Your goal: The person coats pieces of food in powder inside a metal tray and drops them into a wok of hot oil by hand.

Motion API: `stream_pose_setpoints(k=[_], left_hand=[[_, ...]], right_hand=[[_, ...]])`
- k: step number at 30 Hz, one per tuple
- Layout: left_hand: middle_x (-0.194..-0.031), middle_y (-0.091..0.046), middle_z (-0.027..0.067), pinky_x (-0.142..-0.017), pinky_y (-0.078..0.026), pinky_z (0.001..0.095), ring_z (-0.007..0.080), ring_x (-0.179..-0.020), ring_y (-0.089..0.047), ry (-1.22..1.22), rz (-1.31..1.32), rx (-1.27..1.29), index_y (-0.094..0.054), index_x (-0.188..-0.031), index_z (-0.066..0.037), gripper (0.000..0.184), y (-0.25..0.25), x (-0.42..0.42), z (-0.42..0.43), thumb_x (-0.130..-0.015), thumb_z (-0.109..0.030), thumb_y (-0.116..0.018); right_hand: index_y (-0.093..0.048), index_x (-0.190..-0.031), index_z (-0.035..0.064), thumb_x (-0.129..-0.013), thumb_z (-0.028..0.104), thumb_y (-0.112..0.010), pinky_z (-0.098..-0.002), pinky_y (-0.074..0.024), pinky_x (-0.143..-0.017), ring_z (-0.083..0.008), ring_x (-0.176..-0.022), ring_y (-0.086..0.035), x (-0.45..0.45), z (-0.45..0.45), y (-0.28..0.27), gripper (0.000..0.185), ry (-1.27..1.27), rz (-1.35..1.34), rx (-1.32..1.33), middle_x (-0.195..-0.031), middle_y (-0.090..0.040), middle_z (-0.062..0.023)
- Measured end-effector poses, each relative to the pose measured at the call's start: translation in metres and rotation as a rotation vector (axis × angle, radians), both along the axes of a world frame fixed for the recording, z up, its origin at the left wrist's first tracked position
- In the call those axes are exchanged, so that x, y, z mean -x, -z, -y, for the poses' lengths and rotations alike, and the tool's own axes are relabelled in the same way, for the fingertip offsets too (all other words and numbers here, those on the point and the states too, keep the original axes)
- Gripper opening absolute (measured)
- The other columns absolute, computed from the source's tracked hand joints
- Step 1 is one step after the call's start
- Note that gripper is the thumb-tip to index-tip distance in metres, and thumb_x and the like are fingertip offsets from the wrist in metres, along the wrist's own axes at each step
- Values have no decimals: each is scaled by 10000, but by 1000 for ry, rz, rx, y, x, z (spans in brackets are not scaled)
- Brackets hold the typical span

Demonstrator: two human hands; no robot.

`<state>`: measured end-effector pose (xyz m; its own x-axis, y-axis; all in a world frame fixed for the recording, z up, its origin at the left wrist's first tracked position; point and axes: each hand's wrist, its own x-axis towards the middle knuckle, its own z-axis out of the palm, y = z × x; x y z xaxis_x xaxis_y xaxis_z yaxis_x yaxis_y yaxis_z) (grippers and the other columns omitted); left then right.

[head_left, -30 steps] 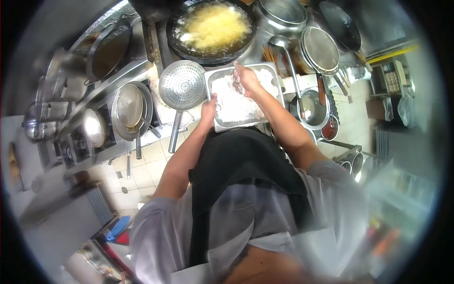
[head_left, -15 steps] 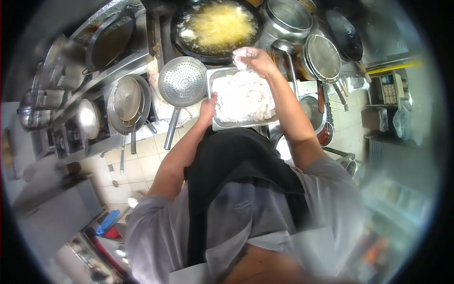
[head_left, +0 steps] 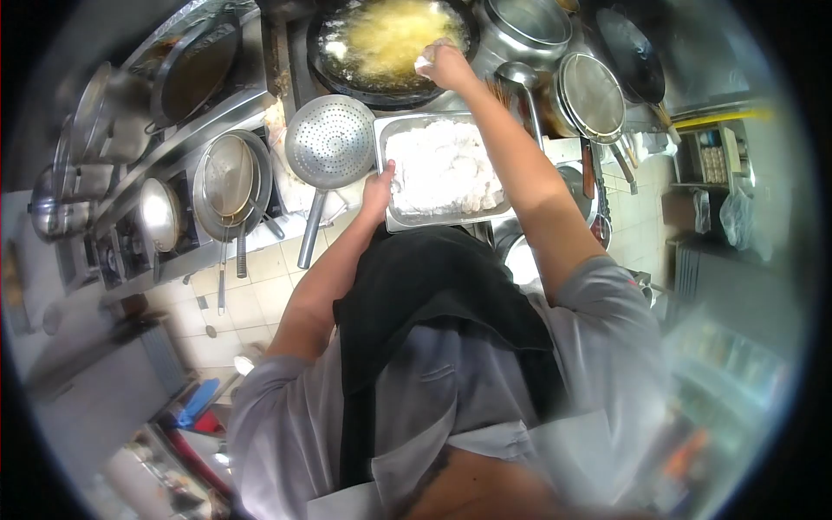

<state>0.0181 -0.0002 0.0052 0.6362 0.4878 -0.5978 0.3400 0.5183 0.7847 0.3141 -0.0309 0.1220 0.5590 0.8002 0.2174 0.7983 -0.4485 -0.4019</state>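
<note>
A rectangular metal tray [head_left: 400, 218] full of white, flour-coated pieces [head_left: 444, 169] rests in front of my apron. My left hand [head_left: 379, 189] grips its left rim, thumb on top. Over the right part of a black wok [head_left: 325, 76] of bubbling yellow oil, my right hand [head_left: 443, 66] is closed round a white coated piece [head_left: 423, 63]. A perforated ladle [head_left: 330, 141] lies just left of the tray, its handle pointing toward me.
Strainers [head_left: 229, 178] over a pan stand on the left stove, near a round lid [head_left: 159, 215]. To the right are a steel ladle [head_left: 517, 74], a round sieve [head_left: 592, 95] and metal pots [head_left: 530, 19]. Another dark wok [head_left: 630, 56] stands at the back right.
My right hand has gone from inside the tray, up and forward to over the wok, carrying a white piece. My left hand has stayed on the tray's rim.
</note>
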Motion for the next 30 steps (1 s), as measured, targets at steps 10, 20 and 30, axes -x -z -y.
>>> stream_pose_setpoints(k=[10,20,30], left_hand=[[-871,-642,90,-690,-486,313,161,-742,-589,49,-96,-48,-626,-1052,95,541,-10,0,0,-935,-433,-620],[-987,-638,138,-747,-523,337,196,-843,-626,-20,46,27,-572,-1118,123,581,16,-1,-3,-923,-420,-641],[-937,-645,122,-766,-492,325,166,-847,-595,7,-2,-49,-628,-1043,104,658,18,2,-3,-906,-539,-619]], right_hand=[[-730,-942,81,-880,325,-565,-463,-484,-901,-341,-1005,-648,-17,6,26,301,392,308,226,-1042,-694,-151],[-720,-923,41,-910,270,-558,-475,-533,-834,-396,-911,-665,94,95,-6,281,92,-141,338,-927,-680,-247],[-672,-1084,84,-814,292,-700,-435,-484,-930,-347,-1039,-629,141,16,89,342,-246,-54,469,-1030,-664,-219]])
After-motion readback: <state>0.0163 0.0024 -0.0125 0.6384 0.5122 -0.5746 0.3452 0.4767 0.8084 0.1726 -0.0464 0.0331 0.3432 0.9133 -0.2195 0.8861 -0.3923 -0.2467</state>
